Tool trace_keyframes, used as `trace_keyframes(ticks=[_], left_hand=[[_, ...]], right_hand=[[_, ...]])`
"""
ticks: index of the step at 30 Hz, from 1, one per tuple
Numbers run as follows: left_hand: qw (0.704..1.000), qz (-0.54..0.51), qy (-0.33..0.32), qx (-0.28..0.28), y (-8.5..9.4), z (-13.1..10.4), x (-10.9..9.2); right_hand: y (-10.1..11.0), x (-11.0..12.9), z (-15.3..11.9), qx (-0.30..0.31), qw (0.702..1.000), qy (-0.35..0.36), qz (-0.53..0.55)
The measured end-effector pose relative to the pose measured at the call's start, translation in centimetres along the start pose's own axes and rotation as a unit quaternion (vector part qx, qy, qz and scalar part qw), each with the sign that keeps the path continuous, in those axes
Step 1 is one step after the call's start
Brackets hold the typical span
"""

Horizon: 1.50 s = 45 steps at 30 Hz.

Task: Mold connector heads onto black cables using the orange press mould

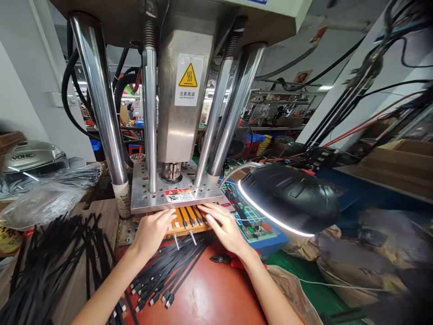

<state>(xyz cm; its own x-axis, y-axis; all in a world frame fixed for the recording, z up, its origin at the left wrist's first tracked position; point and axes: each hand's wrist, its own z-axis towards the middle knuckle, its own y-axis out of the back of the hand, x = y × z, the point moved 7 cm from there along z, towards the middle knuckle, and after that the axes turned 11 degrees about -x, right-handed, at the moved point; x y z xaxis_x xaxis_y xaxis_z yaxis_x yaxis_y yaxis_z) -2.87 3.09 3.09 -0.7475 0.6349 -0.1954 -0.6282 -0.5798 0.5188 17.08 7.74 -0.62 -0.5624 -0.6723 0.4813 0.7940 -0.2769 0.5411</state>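
An orange-brown mould plate (185, 231) lies under the press's steel plate (145, 203), with two metal pins jutting from its front. Several black cables with connector ends (191, 220) lie side by side across the mould. My left hand (152, 230) is closed over the mould's left end, its fingers bent together and partly hiding it. At the right end, my right hand (226, 227) has its fingers stretched out and apart, touching the mould beside the cables. Below the mould, a bunch of black USB cables (165, 271) spreads over the reddish-brown work surface (203, 293).
Steel columns (98, 99) flank a press head with a high-temperature label (189, 80). Red-handled cutters (233, 261) lie by my right forearm. A black lit lamp (291, 194) overhangs the control box (270, 237). More black cables (50, 266) are heaped at left.
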Motion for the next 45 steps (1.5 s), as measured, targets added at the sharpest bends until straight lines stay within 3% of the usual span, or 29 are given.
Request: trace_keyframes(ticks=[4, 8, 13, 18, 24, 37, 45], left_hand=[[0.993, -0.011, -0.116, -0.037, 2.0, -0.3, -1.2], [0.978, -0.037, -0.197, -0.052, 3.2, -1.3, -0.8], [0.988, -0.044, -0.141, -0.037, 1.3, -4.0, 1.8], [0.994, -0.042, -0.093, -0.047, 0.5, -5.3, 2.0], [0.995, -0.018, -0.089, -0.04, 0.5, -5.4, 1.8], [0.996, -0.001, -0.08, -0.028, 0.5, -5.4, 2.2], [0.988, 0.025, -0.137, -0.068, 1.1, -4.9, 2.0]], right_hand=[[-1.4, -2.2, -1.7, 0.11, 0.993, -0.032, 0.022], [-2.4, -3.8, -2.6, 0.111, 0.991, -0.069, 0.0], [-2.9, -3.8, -2.4, 0.062, 0.995, -0.07, -0.018], [-2.7, -3.5, -2.3, 0.071, 0.995, -0.069, -0.024], [-3.2, -3.9, -2.0, 0.099, 0.99, -0.097, -0.009], [-3.0, -3.3, -1.6, 0.102, 0.99, -0.099, -0.023], [-2.4, -2.4, -1.2, 0.075, 0.991, -0.111, -0.012]])
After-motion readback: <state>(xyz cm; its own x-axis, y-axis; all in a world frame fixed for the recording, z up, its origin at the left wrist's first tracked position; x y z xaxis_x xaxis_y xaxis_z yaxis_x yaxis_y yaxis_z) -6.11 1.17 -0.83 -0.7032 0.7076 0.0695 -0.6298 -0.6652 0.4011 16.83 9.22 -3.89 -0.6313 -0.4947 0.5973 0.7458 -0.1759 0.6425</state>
